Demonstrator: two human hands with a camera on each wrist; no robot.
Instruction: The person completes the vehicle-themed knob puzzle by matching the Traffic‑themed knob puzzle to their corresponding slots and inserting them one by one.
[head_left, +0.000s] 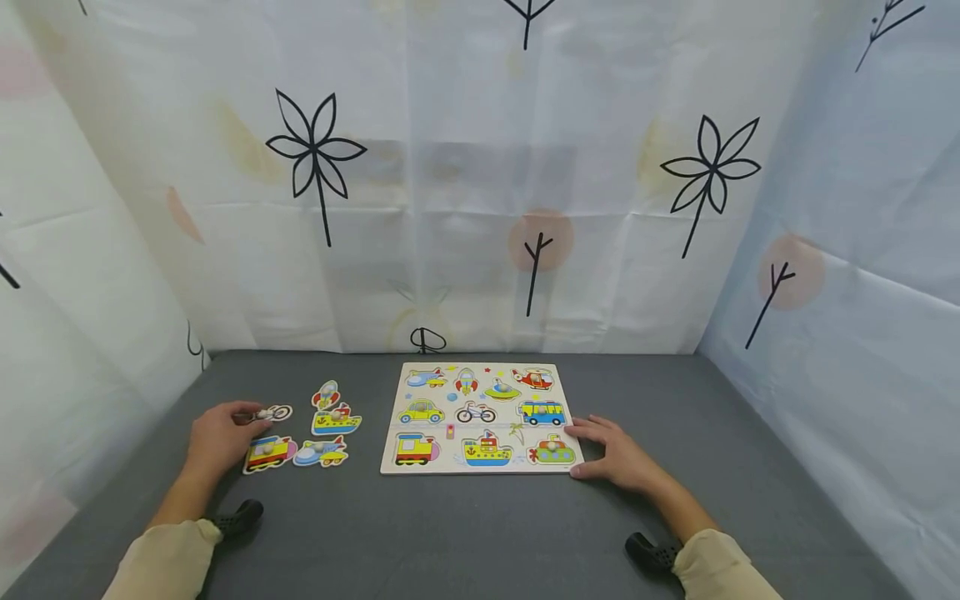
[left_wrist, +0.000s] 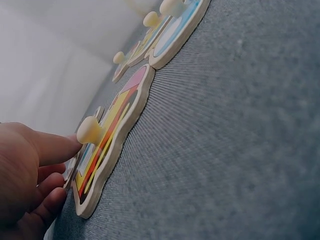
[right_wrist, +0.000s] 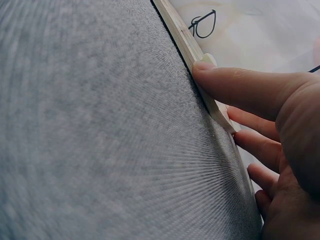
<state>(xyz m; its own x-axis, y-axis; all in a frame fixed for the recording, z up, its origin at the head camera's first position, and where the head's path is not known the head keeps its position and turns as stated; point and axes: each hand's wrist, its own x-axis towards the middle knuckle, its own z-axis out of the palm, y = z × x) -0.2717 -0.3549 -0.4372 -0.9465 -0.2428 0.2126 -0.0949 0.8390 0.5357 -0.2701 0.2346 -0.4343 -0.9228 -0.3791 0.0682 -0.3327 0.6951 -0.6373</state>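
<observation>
At the left, a wooden bicycle puzzle piece (head_left: 281, 412) lies between the thumb and forefinger of my left hand (head_left: 213, 437), which pinches at its knob. The left wrist view shows that thumb passing close by the knob of the train piece (left_wrist: 115, 135), which hides much of the contact. My right hand (head_left: 618, 457) rests at the near right corner of the wooden puzzle board (head_left: 465, 469). Its thumb touches the near edge and its extended fingers touch the right side. Knobbed pieces such as a submarine (head_left: 552, 451) and a bus (head_left: 542, 412) sit in the board.
Beside the train piece lies an airplane piece (head_left: 321, 452). Behind them are a ship piece (head_left: 335, 420) and a rocket piece (head_left: 326, 394), touching each other. A grey cloth (head_left: 450, 533) covers the table, and patterned white curtains (head_left: 465, 167) enclose it.
</observation>
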